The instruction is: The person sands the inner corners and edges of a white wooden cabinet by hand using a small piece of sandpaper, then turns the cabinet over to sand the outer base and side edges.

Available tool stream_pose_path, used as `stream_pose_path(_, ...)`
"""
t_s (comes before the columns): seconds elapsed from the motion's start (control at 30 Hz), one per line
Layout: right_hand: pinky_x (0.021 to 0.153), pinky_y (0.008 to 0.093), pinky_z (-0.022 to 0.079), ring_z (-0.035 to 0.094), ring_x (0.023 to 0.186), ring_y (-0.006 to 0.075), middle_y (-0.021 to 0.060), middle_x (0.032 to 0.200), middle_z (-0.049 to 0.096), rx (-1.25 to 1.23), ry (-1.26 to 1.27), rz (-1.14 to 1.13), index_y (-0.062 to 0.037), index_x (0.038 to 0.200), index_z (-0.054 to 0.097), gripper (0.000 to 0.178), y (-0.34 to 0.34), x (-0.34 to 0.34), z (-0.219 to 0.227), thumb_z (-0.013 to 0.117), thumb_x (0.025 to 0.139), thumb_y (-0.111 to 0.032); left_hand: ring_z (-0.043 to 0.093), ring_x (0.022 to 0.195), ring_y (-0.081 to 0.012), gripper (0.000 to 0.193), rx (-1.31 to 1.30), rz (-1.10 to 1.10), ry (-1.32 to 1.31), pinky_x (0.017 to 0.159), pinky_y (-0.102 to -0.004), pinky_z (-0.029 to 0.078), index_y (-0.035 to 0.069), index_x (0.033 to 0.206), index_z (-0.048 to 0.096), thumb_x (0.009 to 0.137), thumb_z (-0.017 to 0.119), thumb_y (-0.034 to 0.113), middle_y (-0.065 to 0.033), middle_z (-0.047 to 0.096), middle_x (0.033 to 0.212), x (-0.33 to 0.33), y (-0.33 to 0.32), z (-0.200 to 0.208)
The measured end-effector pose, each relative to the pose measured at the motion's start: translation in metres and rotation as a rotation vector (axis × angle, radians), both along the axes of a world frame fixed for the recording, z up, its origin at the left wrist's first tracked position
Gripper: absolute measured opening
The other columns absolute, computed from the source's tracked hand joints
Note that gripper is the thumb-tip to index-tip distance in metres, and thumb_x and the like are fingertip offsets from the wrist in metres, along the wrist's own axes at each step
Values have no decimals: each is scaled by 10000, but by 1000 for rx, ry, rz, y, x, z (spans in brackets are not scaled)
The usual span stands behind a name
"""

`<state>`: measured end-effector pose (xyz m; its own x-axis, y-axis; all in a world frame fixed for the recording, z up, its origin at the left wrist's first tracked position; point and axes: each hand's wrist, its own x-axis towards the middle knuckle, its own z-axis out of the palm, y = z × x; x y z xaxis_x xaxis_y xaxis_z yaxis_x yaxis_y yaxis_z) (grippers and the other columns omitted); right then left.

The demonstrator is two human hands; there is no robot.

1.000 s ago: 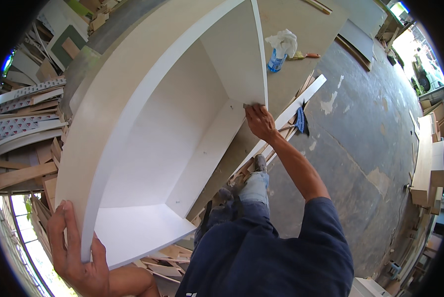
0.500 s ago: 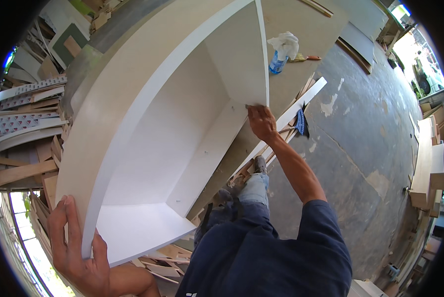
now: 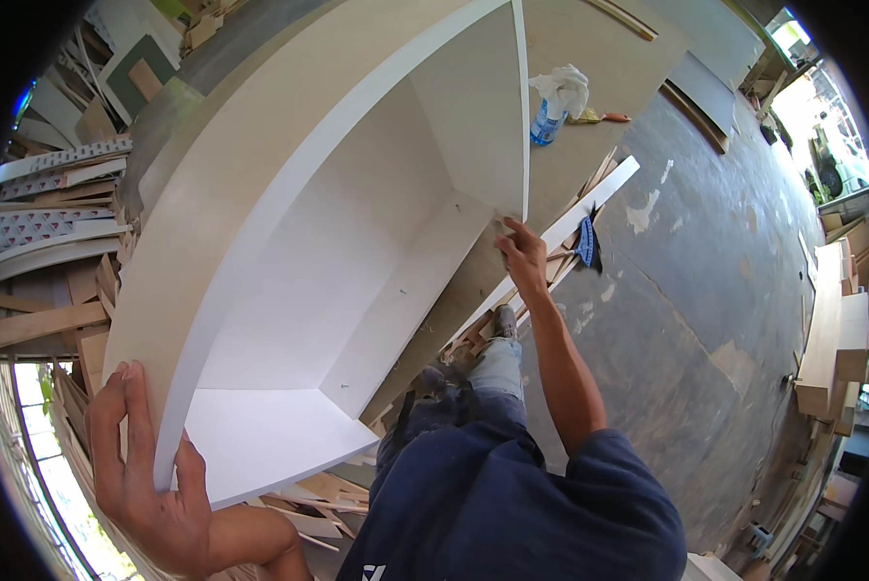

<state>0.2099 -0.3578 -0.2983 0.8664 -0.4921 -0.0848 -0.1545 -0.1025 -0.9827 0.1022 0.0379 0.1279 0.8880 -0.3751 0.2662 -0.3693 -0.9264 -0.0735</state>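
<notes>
A long white open-fronted cabinet (image 3: 289,290) lies tilted across the left and middle of the view, its hollow inside turned toward me. At its near left end, my left hand (image 3: 158,484) is closed round the edge of the long side panel, fingers on the outer face and thumb on the inner side. My right hand (image 3: 524,254) is at the cabinet's right corner, beside the edge where the end panel meets the narrow long panel. Its fingers are bent and pressed together; a small greyish thing seems to be at their tips, too blurred to name.
Behind the corner stand a blue bottle (image 3: 548,124) with a white cloth on it and a paintbrush (image 3: 604,117). A white board (image 3: 589,201) and a blue broom head (image 3: 588,242) lie to the right. Wood offcuts (image 3: 57,223) pile up at left.
My right hand has drawn slightly toward me and away from the corner, its fingers curling more. The cabinet has shifted little in view, with my left hand still holding its edge.
</notes>
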Motion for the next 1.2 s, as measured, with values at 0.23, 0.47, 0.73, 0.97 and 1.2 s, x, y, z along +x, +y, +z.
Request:
stream_pose_path(0.23, 688, 373, 544, 703, 709, 304, 168, 791, 720, -425, -25, 32, -140, 1144, 790, 266, 0, 47, -18, 719, 889, -164, 613, 1201, -384, 653, -14, -22, 8, 1015, -471, 507, -34, 1397, 608, 750, 606, -118, -207, 628, 1277, -2, -3, 1)
stream_pose_path(0.47, 670, 333, 527, 674, 693, 238, 135, 817, 708, -449, -104, 327, -71, 1060, 799, 220, 68, -9, 10, 723, 856, -37, 596, 1212, -441, 731, -14, -54, 18, 997, -513, 499, -81, 1395, 582, 665, 597, -122, -256, 594, 1286, -4, 1, 0)
stream_pose_path(0.73, 655, 390, 534, 682, 706, 332, 144, 820, 714, -297, -88, 250, -83, 1054, 802, 208, 83, -26, 14, 727, 862, -56, 609, 1214, -429, 725, 32, -48, -9, 981, -493, 525, -65, 1384, 599, 660, 618, -112, -242, 606, 1280, -2, 0, 0)
stream_pose_path(0.97, 646, 367, 542, 702, 706, 299, 138, 861, 735, -419, -124, 383, -78, 1058, 806, 188, 121, -56, 16, 726, 887, -73, 625, 1209, -407, 737, 42, -64, -27, 972, -484, 541, -48, 1377, 613, 644, 660, -120, -220, 623, 1267, -4, -1, -2)
stream_pose_path(1.2, 663, 357, 539, 701, 721, 276, 145, 868, 720, -470, -88, 584, -159, 1078, 809, 203, 158, -92, 18, 736, 893, -117, 644, 1155, -398, 719, 34, -69, -57, 946, -484, 548, -48, 1366, 624, 653, 668, -127, -219, 636, 1223, -3, -2, -3)
